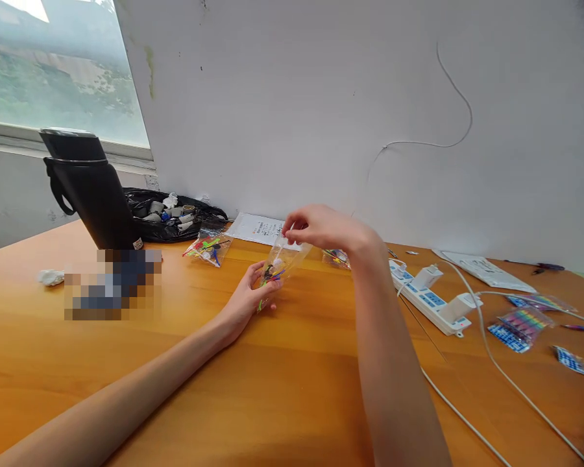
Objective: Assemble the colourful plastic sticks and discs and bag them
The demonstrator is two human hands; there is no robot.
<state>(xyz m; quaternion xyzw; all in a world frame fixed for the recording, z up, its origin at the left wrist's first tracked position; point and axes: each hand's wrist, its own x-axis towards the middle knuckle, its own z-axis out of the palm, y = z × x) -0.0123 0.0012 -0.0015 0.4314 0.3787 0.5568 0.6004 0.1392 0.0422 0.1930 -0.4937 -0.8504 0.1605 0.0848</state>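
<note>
A small clear plastic bag (pixel 292 258) stands tilted above the wooden table, with small coloured pieces, blue, green and dark among them, gathered in its lower part. My left hand (pixel 249 293) is closed around the bag's lower end, thumb across the front. At the top edge, my right hand (pixel 324 227) is bent over from above with its fingertips pinching the plastic. Whether the bag's mouth is open or sealed cannot be made out. A similar bag of coloured pieces (pixel 208 248) lies beyond my left hand, and another (pixel 337 258) is partly hidden behind my right wrist.
A black flask (pixel 90 188) and a black rubbish bag (pixel 209 213) stand at the back left. To the right are a power strip (pixel 432 299) with chargers and trailing white cables, rainbow-coloured packets (pixel 525 323) and a white mailer (pixel 486 269). The wall closes off the far side.
</note>
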